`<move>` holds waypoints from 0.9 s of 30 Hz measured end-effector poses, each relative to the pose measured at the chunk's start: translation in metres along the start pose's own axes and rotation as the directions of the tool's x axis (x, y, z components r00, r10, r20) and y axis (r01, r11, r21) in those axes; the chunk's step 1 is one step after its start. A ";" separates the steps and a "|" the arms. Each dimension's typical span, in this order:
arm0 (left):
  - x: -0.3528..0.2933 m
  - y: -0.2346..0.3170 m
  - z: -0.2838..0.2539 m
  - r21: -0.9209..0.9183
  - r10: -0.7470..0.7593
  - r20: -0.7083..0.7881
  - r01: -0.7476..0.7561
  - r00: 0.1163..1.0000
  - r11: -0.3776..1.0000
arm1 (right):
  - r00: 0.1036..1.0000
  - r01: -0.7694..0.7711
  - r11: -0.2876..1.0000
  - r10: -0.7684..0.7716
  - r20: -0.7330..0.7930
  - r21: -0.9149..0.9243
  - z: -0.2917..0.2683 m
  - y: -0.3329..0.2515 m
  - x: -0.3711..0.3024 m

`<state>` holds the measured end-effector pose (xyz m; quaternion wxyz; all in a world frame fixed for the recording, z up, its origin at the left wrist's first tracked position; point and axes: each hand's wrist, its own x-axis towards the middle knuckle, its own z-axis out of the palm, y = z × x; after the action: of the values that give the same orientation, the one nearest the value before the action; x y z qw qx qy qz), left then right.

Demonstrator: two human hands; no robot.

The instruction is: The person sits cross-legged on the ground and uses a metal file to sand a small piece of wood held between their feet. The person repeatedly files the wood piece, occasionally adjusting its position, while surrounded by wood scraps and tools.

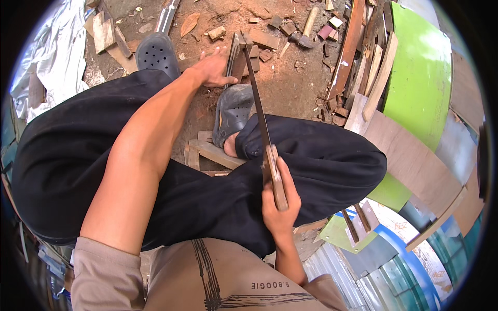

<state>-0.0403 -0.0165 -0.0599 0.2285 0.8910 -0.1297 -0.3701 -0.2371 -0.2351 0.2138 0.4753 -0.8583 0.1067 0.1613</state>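
My right hand (pixel 280 205) is closed round the wooden handle of a handsaw (pixel 261 111), just above my lap. The saw's long, dark blade points away from me, and its far end meets the top of an upright piece of wood (pixel 237 61). On the left side of that wood, my left hand (pixel 211 67) lies with fingers stretched out and thumb against its lower edge. My right foot, in a grey clog (pixel 232 111), is right below the wood. The other clog (pixel 157 54) stands to the left of my left hand.
A hammer (pixel 306 33) lies among wood offcuts (pixel 263 39) on the dirt ground. Long boards (pixel 346 52) and a green panel (pixel 419 72) line the right. White cloth (pixel 52 57) spreads at far left. A wooden frame (pixel 215 153) lies between my legs.
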 end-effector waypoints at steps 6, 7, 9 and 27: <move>-0.003 0.005 -0.011 -0.052 0.045 -0.008 -0.046 0.999 0.998 | 0.974 0.205 0.976 -0.197 -0.108 0.074 0.067 0.016 0.119; 0.009 0.014 -0.015 -0.036 0.078 0.002 -0.078 0.997 0.996 | 0.951 0.276 0.958 -0.261 -0.168 0.072 0.085 0.026 0.162; 0.012 0.007 -0.006 -0.024 0.066 0.043 -0.065 0.997 0.998 | 0.973 0.217 0.967 -0.202 -0.112 0.134 0.083 0.018 0.171; -0.002 0.000 -0.006 -0.012 0.022 0.028 -0.022 0.999 1.000 | 0.995 0.094 0.995 -0.095 -0.035 -0.019 0.049 0.016 0.080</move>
<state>-0.0371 -0.0134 -0.0551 0.2361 0.8829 -0.1404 -0.3807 -0.1772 -0.2047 0.1464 0.4728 -0.8693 0.0731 0.1241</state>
